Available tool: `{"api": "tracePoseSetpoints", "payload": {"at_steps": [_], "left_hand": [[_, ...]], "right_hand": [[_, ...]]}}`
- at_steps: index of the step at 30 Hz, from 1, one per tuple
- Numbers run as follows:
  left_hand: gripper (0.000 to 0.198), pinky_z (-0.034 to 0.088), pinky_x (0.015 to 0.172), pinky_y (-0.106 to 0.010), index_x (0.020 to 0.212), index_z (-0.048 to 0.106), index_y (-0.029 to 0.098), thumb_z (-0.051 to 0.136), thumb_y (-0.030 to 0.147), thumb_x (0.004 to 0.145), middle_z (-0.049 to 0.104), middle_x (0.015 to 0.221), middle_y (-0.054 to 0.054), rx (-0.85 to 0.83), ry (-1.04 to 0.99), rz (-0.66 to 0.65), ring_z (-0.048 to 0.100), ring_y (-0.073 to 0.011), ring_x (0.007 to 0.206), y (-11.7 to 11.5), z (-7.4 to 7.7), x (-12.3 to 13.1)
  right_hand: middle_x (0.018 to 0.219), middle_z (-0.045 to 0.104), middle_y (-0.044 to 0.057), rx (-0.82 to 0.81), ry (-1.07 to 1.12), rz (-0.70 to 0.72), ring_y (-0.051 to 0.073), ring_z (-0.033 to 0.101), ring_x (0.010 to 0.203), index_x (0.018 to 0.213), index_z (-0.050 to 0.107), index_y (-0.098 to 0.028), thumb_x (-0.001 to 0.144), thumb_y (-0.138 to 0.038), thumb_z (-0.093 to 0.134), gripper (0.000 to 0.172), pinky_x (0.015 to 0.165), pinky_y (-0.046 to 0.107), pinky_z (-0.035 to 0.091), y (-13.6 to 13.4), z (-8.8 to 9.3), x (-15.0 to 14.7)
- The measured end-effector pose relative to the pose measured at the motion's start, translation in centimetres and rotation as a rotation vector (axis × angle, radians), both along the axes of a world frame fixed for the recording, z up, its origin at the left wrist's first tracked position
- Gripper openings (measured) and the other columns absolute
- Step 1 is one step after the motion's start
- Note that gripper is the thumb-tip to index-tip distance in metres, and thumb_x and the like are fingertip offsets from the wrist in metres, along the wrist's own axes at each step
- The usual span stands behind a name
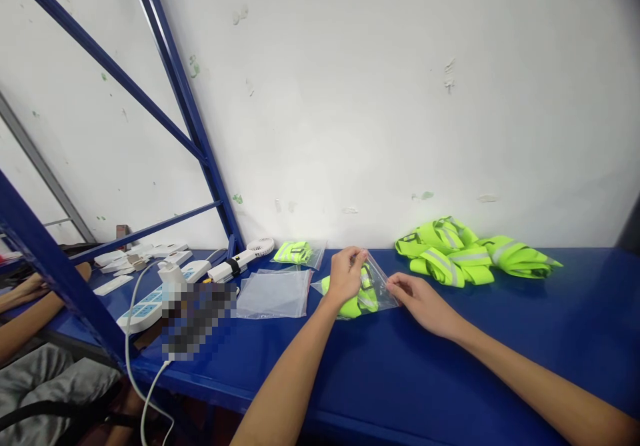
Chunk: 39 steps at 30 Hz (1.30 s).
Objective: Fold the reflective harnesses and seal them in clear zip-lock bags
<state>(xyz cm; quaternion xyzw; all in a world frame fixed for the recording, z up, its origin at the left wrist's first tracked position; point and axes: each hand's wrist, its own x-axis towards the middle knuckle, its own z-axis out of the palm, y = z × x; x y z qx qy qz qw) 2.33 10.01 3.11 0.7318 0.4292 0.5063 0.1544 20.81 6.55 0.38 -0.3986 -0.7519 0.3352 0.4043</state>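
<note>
1. Head view looks down on a long blue bench (500, 339) by a white wall (400, 99); the person's two bare arms reach out over it.
2. The left hand (345, 274) is closed, with thumb and fingers pinching the top edge of a clear bag (383, 289); the right hand (423, 303) lies low with its fingertips at the bag's right corner; I cannot tell if it pinches the bag or only touches it.
3. The clear bag sits on the bench between the two hands, near the wall, its top lifted a little; a yellow-green band (350, 307) is inside it, folded up small and very bright; part of it hides behind the left hand.
4. Done, as far as I can see: one packed bag (296, 253) with a band in it lies close by the wall, left of the hands; the band in hand is already inside its bag; I cannot tell if that bag's top is pressed shut.
5. Not done: a pile of loose bands (470, 254) with grey shiny stripes lies to the right by the wall, none of them in bags; a flat stack of empty bags (274, 293) lies just left of the left hand.
6. Further left are a small white fan (261, 246) and a power strip (150, 303); a white cable (131, 339) hangs over the bench edge; another person's arm (30, 319) shows at the far left.
</note>
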Motion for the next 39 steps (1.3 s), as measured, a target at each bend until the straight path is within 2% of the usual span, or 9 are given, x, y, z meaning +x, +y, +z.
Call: {"api": "tracePoseSetpoints", "payload": {"at_steps": [5,12,18,20,24,30,34,39], "left_hand": [[0.034,0.04,0.065,-0.023,0.077,0.065,0.016,0.045,0.039,0.092,0.063,0.072,-0.001,0.023,-0.002,-0.003,0.055,-0.0134,0.068,0.0,-0.1,0.1],[0.033,0.038,0.063,-0.023,0.075,0.065,0.016,0.047,0.038,0.092,0.063,0.07,0.0,0.037,-0.025,0.029,0.054,-0.0127,0.065,0.1,0.0,0.1],[0.036,0.036,0.06,-0.022,0.074,0.065,0.015,0.047,0.041,0.092,0.06,0.065,0.001,-0.002,-0.099,0.009,0.05,-0.0112,0.06,0.0,0.0,0.0],[0.036,0.036,0.059,-0.022,0.075,0.064,0.015,0.047,0.042,0.091,0.059,0.064,0.002,-0.013,-0.129,0.008,0.048,-0.0108,0.059,0.0,0.0,0.0],[0.035,0.035,0.059,-0.022,0.074,0.064,0.015,0.048,0.04,0.091,0.058,0.064,0.001,-0.002,-0.132,0.01,0.048,-0.0108,0.059,-0.1,0.0,0.0],[0.033,0.037,0.064,-0.023,0.075,0.063,0.015,0.045,0.037,0.093,0.061,0.069,0.0,0.052,-0.128,0.055,0.053,-0.0122,0.065,-0.4,0.1,0.2],[0.033,0.038,0.065,-0.023,0.076,0.064,0.016,0.045,0.037,0.094,0.062,0.07,0.0,0.056,-0.125,0.042,0.054,-0.0125,0.066,-0.4,0.1,0.3],[0.032,0.04,0.065,-0.023,0.077,0.064,0.016,0.046,0.036,0.094,0.062,0.07,0.0,0.086,-0.102,0.028,0.055,-0.0128,0.066,-0.8,0.1,0.3]], "right_hand": [[0.065,0.047,-0.003,0.048,-0.072,-0.048,0.014,0.042,0.059,0.077,0.052,-0.02,0.092,-0.04,0.044,0.026,0.057,0.027,0.034,-0.2,-0.1,-0.2],[0.065,0.047,-0.003,0.034,-0.03,-0.037,0.015,0.044,0.06,0.077,0.05,-0.021,0.094,-0.042,0.04,0.029,0.058,0.026,0.035,0.3,-0.1,-0.4],[0.066,0.044,-0.003,0.313,-0.213,-0.122,0.016,0.043,0.055,0.083,0.039,-0.024,0.097,-0.031,0.03,0.018,0.056,0.027,0.032,0.0,-0.1,-1.0],[0.067,0.045,-0.003,0.348,-0.254,-0.132,0.016,0.043,0.054,0.085,0.038,-0.024,0.097,-0.028,0.029,0.016,0.055,0.027,0.032,-0.1,-0.1,-1.1],[0.064,0.046,-0.003,0.357,-0.217,-0.146,0.016,0.045,0.052,0.084,0.041,-0.024,0.098,-0.031,0.029,0.019,0.054,0.027,0.033,-0.2,-0.1,-1.2],[0.057,0.047,-0.005,0.248,-0.05,-0.211,0.015,0.048,0.051,0.083,0.05,-0.023,0.097,-0.042,0.038,0.027,0.054,0.025,0.035,-0.3,-0.1,-1.7],[0.055,0.041,-0.006,0.304,-0.047,-0.257,0.013,0.041,0.049,0.072,0.046,-0.022,0.095,-0.045,0.041,0.033,0.051,0.025,0.03,0.1,-0.5,-2.3],[0.051,0.037,-0.006,0.299,-0.032,-0.329,0.011,0.037,0.048,0.062,0.04,-0.021,0.094,-0.05,0.042,0.043,0.051,0.024,0.027,0.4,-1.0,-2.3]]}}
